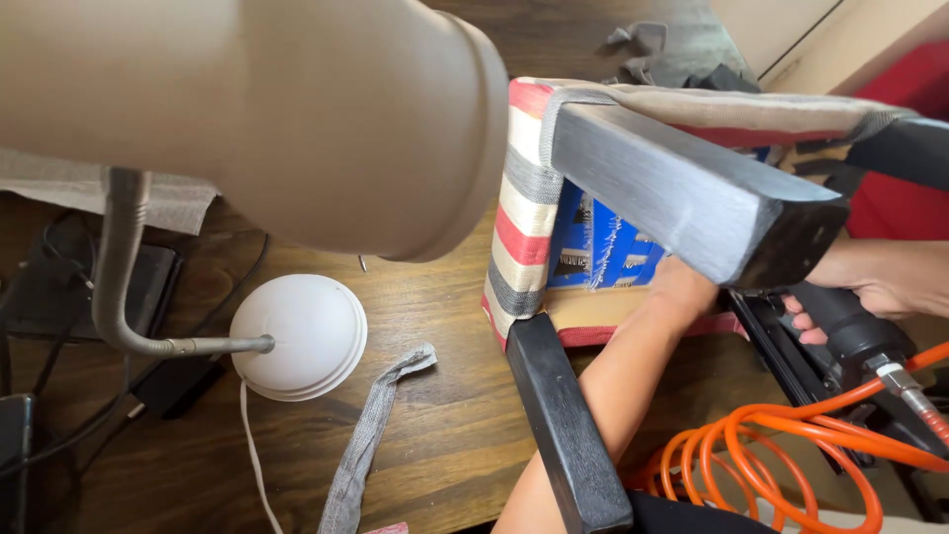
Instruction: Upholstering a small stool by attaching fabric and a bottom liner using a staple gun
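Note:
A small stool lies on its side on the wooden table, its seat (524, 213) covered in red, grey and cream striped fabric, with a blue woven underside (593, 247). Two black wooden legs (692, 193) stick out toward me. My left hand (682, 287) reaches under the upper leg and presses on the stool's underside; its fingers are hidden. My right hand (880, 282) grips the black handle of a pneumatic stapler (840, 331), whose nose sits by the stool's lower edge.
A coiled orange air hose (781, 455) runs from the stapler at bottom right. A beige lamp shade (277, 119) fills the top left, over its white round base (297, 336). A grey webbing strip (371, 435) lies on the table. Dark cables and boxes sit at left.

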